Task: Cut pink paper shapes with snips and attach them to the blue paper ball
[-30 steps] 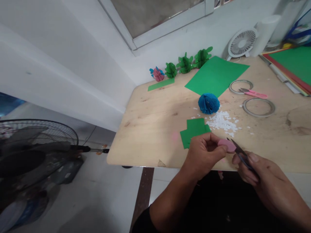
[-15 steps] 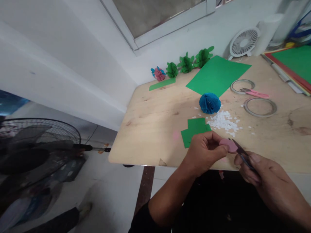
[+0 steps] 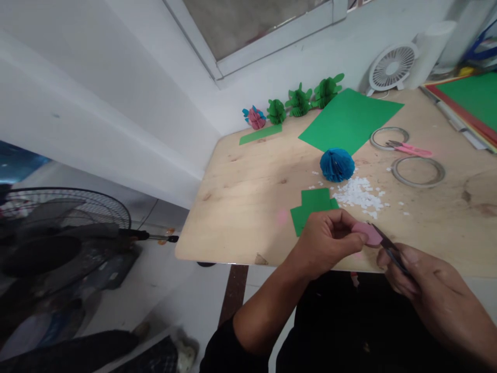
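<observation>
While the left hand pinches a small pink paper piece between thumb and finger, the right hand grips dark-bladed scissors, their tips at the piece's right edge. The piece is held at the near side of the bench. Green paper pieces lie partly hidden behind the left hand; farther off, a blue paper ball sits beside scattered white bits. To the right, pink-handled snips rest across a tape roll.

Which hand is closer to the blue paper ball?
Left. The left hand is in front of the blue paper ball; the right hand is farther away, in front and off to its right.
</observation>
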Motion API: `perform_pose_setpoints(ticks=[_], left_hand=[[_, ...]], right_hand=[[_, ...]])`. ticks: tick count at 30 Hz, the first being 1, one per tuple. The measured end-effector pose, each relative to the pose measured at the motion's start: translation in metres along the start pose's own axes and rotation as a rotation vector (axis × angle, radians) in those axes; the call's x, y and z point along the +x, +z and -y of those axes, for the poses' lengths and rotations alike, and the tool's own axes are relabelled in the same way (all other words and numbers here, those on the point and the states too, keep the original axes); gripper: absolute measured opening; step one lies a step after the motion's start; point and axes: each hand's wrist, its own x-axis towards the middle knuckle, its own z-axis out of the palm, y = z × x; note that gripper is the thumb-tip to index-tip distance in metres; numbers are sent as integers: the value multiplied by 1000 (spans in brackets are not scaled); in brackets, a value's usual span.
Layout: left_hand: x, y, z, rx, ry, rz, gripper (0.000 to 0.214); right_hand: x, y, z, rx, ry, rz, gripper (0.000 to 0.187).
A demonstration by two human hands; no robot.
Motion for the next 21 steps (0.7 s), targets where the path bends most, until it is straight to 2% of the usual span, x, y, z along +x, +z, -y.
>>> perform_pose_setpoints(ticks=[9, 16, 21], left_hand=[[0, -3, -2, 40, -23, 17, 25], [1, -6, -9, 53, -71, 90, 20], [3, -8, -6, 74, -83, 99, 19]], right_hand=[[-1, -8, -8, -54, 39, 11, 55], [-2, -11, -6, -138, 63, 34, 54], [-1, -11, -4, -13, 61, -60, 51]])
